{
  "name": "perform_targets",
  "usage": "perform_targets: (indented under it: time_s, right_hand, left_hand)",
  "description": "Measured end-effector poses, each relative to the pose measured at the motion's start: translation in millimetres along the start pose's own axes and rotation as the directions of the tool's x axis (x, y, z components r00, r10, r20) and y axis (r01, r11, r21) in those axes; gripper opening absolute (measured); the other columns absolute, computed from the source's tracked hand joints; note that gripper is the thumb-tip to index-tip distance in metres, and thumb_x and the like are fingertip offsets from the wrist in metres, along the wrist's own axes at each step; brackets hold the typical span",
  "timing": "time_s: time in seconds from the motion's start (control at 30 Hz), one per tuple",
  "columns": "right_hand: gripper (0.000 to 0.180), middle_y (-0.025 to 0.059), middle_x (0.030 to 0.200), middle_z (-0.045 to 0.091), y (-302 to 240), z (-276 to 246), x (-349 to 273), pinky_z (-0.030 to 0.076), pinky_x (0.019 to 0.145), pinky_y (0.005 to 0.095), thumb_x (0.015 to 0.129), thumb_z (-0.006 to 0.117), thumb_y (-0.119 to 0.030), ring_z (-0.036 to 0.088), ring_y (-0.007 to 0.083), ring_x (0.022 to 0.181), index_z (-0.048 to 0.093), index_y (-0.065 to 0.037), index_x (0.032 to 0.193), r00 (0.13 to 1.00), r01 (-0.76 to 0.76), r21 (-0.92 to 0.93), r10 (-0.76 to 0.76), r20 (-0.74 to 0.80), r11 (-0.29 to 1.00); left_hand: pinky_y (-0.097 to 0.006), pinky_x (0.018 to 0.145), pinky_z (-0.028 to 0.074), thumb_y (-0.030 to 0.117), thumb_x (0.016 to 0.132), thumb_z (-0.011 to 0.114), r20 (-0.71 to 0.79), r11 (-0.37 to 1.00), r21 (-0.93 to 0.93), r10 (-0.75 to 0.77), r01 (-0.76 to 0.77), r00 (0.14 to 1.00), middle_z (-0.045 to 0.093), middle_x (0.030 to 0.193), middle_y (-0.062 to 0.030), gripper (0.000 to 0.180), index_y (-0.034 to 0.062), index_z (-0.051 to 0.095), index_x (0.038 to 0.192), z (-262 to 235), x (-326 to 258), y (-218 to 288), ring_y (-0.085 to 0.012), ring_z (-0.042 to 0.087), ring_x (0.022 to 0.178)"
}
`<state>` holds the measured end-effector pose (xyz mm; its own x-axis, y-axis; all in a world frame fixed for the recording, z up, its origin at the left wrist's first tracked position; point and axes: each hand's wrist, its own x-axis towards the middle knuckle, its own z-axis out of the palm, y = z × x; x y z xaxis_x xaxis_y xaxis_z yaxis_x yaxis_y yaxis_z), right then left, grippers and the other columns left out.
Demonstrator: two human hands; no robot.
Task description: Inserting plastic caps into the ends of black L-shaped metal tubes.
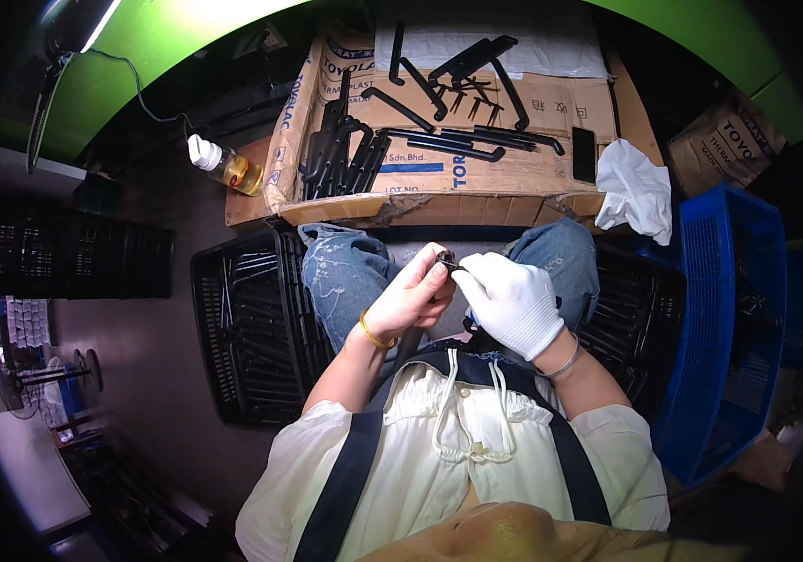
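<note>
Above my lap, my bare left hand is closed round a black plastic part, whose end sticks up past the thumb. Most of that part is hidden by the fingers. My right hand, in a white knit glove, pinches at the same end from the side. A thin dark piece shows between its fingertips, too small to name. Beyond my knees, on a cardboard-covered table, lie several long black bent-ended parts. More black parts are bunched at the left of the cardboard.
Black crates of long black parts stand by my left leg and right leg. Farther right is a blue crate. A phone and a white cloth lie at the table's right; a bottle of yellowish liquid stands left.
</note>
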<state>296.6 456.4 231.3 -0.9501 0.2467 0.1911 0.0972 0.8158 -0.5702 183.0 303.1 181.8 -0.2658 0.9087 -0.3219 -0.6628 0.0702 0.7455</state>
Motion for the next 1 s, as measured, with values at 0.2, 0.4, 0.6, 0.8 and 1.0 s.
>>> perform_targets:
  time_s: [0.2,0.4,0.6,0.8,1.0]
  right_hand:
    - [0.012,0.0116,0.079,0.066,3,8,0,0.052,0.056,0.0386,0.088,0.064,-0.019,0.066,0.0317,0.066,0.068,-0.01,0.093,0.998,-0.056,0.012,0.056,0.001,0.998]
    - [0.017,0.011,0.081,0.067,46,10,13,0.053,0.059,0.039,0.094,0.056,-0.024,0.067,0.0299,0.071,0.063,-0.01,0.088,0.994,-0.106,-0.417,0.089,-0.062,0.902]
    - [0.017,0.0151,0.089,0.07,37,9,5,0.051,0.064,0.0351,0.096,0.054,-0.015,0.069,0.0309,0.075,0.065,-0.001,0.094,0.968,-0.133,0.229,0.175,-0.179,0.964]
    - [0.016,0.0148,0.081,0.064,-18,23,3,0.05,0.066,0.0324,0.098,0.051,-0.01,0.068,0.0253,0.079,0.063,0.001,0.101,0.984,-0.086,0.623,0.163,-0.067,0.778]
    - [0.013,0.0197,0.083,0.066,-37,31,2,0.051,0.059,0.0427,0.094,0.058,-0.011,0.066,0.0389,0.073,0.062,-0.004,0.103,0.991,0.001,0.603,0.08,-0.108,0.798]
  left_hand:
    - [-0.017,0.042,0.022,0.039,0.103,0.047,0.015,0.999,0.036,-0.037,0.036,0.999,0.035,0.071,0.0057,0.024,0.019,0.043,0.115,-9,2,1,-0.002,0.026,0.051]
    - [-0.018,0.041,0.021,0.039,0.104,0.047,0.118,0.994,0.074,-0.087,0.079,0.989,0.036,0.071,0.0063,0.023,0.0177,0.04,0.109,-12,-13,8,-0.0017,0.026,0.051]
    - [-0.02,0.052,0.038,0.047,0.102,0.045,-0.115,0.944,0.209,0.283,-0.255,0.952,0.048,0.08,0.0011,0.043,0.0074,0.048,0.119,-25,-5,11,-0.0055,0.044,0.06]
    - [-0.029,0.078,0.038,0.035,0.098,0.056,-0.053,0.808,0.056,0.589,-0.586,0.806,0.049,0.082,-0.0044,0.031,0.0059,0.049,0.092,-27,11,8,-0.0145,0.047,0.08]
    - [-0.026,0.071,0.034,0.043,0.091,0.059,-0.085,0.711,0.231,0.695,-0.664,0.714,0.05,0.085,-0.0061,0.042,0.0041,0.049,0.079,-24,6,-13,-0.0125,0.042,0.076]
